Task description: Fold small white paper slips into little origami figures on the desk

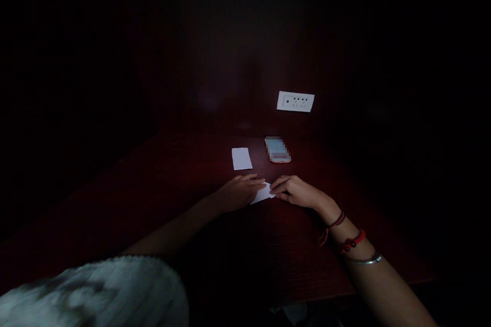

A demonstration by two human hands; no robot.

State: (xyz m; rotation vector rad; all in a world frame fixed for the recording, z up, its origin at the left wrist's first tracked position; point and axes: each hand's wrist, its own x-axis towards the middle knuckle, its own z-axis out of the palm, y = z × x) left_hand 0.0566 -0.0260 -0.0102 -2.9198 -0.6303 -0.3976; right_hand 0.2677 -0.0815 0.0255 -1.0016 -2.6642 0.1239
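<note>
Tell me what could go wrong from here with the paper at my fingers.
In this dim light, its edges could be hard to line up; your left hand and right hand both partly cover the paper.
The white sheet lies just beyond your left hand, so a forward slide might nudge it.
The loose cord at your right wrist might catch the paper if that arm sweeps over.

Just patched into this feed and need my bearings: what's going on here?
Both hands are on one piece of white paper on the dark red table: the left hand lies over its left part, and the fingers of the right hand touch its right end. A second white sheet lies flat beyond the left hand, with a phone to its right. Behind them is a wall socket.
</note>
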